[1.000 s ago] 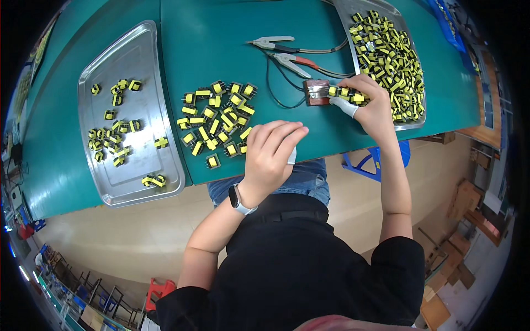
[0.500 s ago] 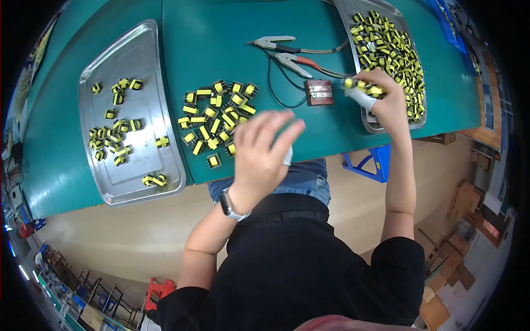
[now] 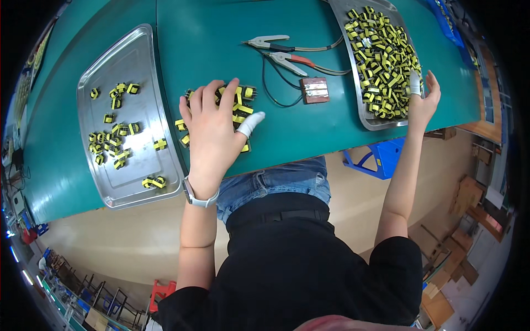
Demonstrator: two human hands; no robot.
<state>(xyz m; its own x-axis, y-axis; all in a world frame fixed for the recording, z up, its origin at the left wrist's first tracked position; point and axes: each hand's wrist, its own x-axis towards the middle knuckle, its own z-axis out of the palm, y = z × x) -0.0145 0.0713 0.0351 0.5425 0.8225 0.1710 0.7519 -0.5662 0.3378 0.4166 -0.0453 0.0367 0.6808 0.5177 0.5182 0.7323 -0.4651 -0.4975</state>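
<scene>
My left hand spreads its fingers over a pile of small yellow-and-black transformers on the green table, covering much of it. White tape wraps the thumb, and a watch sits on the wrist. Whether the fingertips touch the parts is hard to see. On the right, a metal tray is heaped with more transformers. My right hand is at that tray's near right edge, thumb and fingers apart, with nothing visible between them. Its thumb also wears white tape.
At left lies another metal tray with scattered transformers. Two clip-like test clamps with cables rest mid-table, beside a small reddish-brown block wired to a black lead. A blue stool stands below the table's edge.
My left hand has moved left, from the pile's right side to over it. The right hand has shifted right along the tray and let go of the transformers it held.
</scene>
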